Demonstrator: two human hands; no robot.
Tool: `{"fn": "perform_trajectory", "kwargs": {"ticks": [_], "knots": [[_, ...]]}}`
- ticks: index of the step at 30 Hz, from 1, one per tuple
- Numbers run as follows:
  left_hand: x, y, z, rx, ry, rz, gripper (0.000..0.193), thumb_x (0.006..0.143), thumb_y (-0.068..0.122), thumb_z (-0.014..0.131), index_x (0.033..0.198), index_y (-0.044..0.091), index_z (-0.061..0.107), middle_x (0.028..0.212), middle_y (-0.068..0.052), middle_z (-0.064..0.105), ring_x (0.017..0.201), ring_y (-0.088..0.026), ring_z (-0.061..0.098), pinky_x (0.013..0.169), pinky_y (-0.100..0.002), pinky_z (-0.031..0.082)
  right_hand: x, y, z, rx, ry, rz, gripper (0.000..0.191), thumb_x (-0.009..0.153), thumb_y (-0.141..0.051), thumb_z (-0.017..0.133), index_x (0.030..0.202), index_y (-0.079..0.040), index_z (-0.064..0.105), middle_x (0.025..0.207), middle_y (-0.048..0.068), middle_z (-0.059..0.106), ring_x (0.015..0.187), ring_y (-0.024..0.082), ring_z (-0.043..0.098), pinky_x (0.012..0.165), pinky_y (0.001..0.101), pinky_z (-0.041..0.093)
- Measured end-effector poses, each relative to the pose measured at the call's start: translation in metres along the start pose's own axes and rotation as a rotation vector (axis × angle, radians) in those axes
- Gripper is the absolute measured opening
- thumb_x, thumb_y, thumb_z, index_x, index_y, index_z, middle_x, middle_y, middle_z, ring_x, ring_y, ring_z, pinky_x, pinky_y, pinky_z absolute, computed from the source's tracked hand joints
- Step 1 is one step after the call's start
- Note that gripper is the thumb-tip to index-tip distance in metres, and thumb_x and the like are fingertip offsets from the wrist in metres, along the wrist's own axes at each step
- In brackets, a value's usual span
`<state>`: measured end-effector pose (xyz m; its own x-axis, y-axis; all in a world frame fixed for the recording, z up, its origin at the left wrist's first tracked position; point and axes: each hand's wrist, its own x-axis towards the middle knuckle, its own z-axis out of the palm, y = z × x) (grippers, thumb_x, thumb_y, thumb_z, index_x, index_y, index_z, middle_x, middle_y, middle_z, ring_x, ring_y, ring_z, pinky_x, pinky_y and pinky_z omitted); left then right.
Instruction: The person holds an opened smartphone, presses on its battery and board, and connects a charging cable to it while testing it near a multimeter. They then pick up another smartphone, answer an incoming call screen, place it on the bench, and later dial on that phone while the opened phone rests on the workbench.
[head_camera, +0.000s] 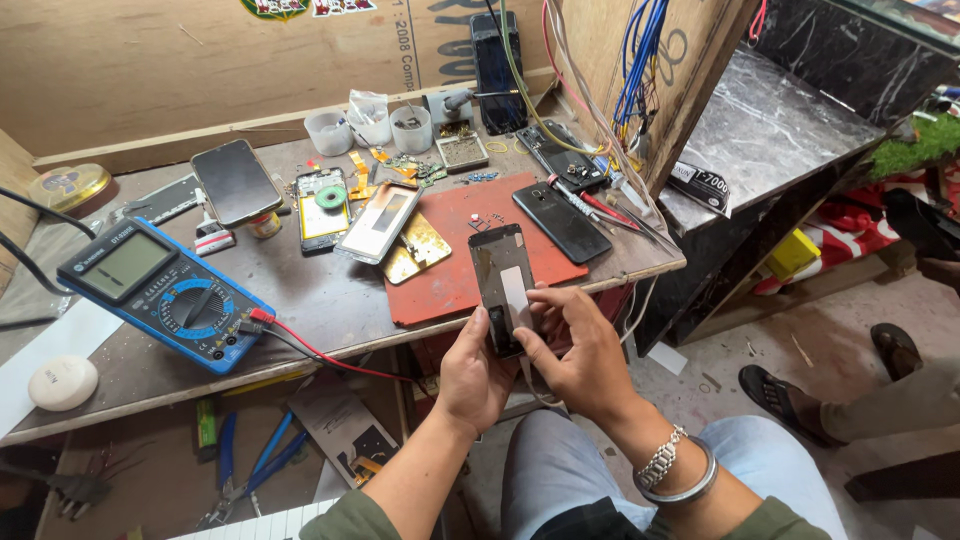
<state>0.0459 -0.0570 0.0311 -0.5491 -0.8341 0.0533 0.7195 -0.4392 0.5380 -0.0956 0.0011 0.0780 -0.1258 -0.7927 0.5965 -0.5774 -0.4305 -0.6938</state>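
An opened black phone (500, 280) with its back off is held upright over the front edge of the workbench. My left hand (473, 375) grips its lower end from below. My right hand (580, 355) holds its right side, the thumb and fingertips pressing on a pale strip inside the phone body. A silver bracelet and bangle (675, 470) sit on my right wrist. Just behind the phone lies a red work mat (450, 280).
A blue multimeter (165, 290) with a red lead lies at left, beside a white round puck (62, 382). Several phones and screens (236, 180) and small cups (370, 128) crowd the bench. Pliers (245, 465) lie on a lower shelf. Another person's sandalled feet (790, 395) are at right.
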Motion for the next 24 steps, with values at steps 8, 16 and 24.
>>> {"fn": "perform_trajectory", "kwargs": {"ticks": [8, 16, 24], "knots": [[-0.004, 0.007, 0.012, 0.037, -0.063, 0.017, 0.054, 0.110, 0.037, 0.032, 0.141, -0.002, 0.053, 0.136, -0.015, 0.064, 0.121, -0.028, 0.063, 0.107, -0.045, 0.050, 0.001, 0.020, 0.005, 0.436, 0.121, 0.303, 0.028, 0.094, -0.010, 0.069, 0.120, -0.004, 0.062, 0.108, 0.003, 0.068, 0.086, 0.007, 0.063, 0.077, 0.0243, 0.056], [-0.002, 0.003, 0.009, 0.024, -0.080, -0.011, 0.057, 0.110, 0.039, 0.033, 0.142, -0.004, 0.052, 0.133, -0.021, 0.065, 0.125, -0.032, 0.064, 0.109, -0.046, 0.050, 0.000, 0.043, 0.004, 0.857, 0.050, 0.615, 0.030, 0.105, -0.023, 0.055, 0.122, -0.002, 0.068, 0.089, -0.001, 0.066, 0.075, 0.005, 0.059, 0.068, 0.0210, 0.051], [-0.002, -0.006, -0.005, 0.050, -0.157, 0.007, 0.053, 0.110, 0.039, 0.041, 0.141, -0.003, 0.053, 0.128, -0.019, 0.068, 0.120, -0.029, 0.066, 0.110, -0.046, 0.050, -0.005, 0.053, 0.007, 0.830, 0.017, 0.632, 0.029, 0.104, -0.023, 0.059, 0.119, -0.002, 0.071, 0.081, -0.006, 0.061, 0.068, 0.002, 0.052, 0.062, 0.0192, 0.045]]}}
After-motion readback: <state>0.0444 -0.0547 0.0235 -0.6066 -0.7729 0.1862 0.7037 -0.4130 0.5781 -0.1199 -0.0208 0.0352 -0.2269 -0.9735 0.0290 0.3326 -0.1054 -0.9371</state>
